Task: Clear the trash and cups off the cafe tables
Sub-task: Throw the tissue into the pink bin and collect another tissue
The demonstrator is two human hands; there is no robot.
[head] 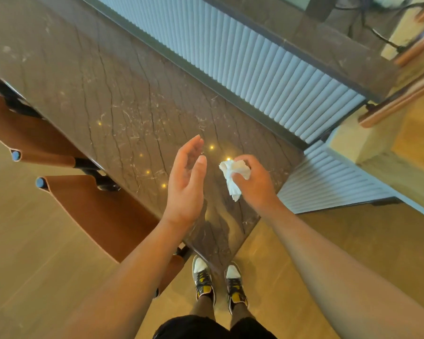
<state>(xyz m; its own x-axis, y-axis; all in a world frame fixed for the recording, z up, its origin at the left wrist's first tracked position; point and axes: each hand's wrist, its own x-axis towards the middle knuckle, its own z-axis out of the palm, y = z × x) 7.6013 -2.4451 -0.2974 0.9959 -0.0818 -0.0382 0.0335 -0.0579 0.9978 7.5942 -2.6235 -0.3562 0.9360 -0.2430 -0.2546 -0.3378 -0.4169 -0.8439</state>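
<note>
White napkin (pixel 231 183) (crumpled), right hand (pixel 258 185) gripping

The 1 camera rides on my head and looks steeply down and a little forward through a wide lens, so the dark brown veined marble tabletop (pixel 108 94) runs diagonally from upper left to lower right. It sits close: my forearms fill the bottom of the frame, with my left hand (pixel 185 187) and my right hand (pixel 257 184), which grips a crumpled white paper napkin (pixel 233 182), near the centre. My white, yellow and black sneakers (pixel 202 280) show almost straight below, and a pale blue ribbed wall panel (pixel 267 69) crosses the top.
</note>
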